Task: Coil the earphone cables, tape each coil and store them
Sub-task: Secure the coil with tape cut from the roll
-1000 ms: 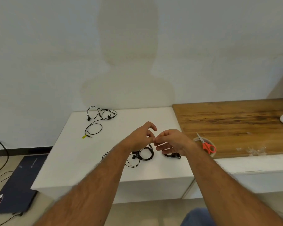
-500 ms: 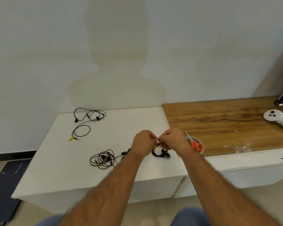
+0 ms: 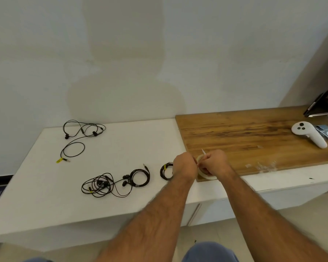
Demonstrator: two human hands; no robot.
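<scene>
My left hand (image 3: 185,166) and my right hand (image 3: 214,163) are curled close together over the tape roll (image 3: 206,177) at the wooden board's near corner. A pale strip of tape seems pinched in my left hand's fingers at the roll's edge. My right hand grips the scissors, of which only the pointed tip (image 3: 203,151) shows above the knuckles. A small coiled earphone (image 3: 165,171) lies on the white table just left of my left hand. Farther left lie a coiled earphone (image 3: 140,177), a tangled one (image 3: 100,184) and a loose one (image 3: 81,133) at the back.
The wooden board (image 3: 254,137) covers the right part of the counter. On it lie a white controller (image 3: 309,134), a blue card, scraps of clear tape (image 3: 263,166) and a dark screen stand at the far right. The white table (image 3: 36,186) ends at a near front edge.
Both hands have left the small coil, which now lies on the table, and have moved right to the tape roll and scissors. The view has swung right.
</scene>
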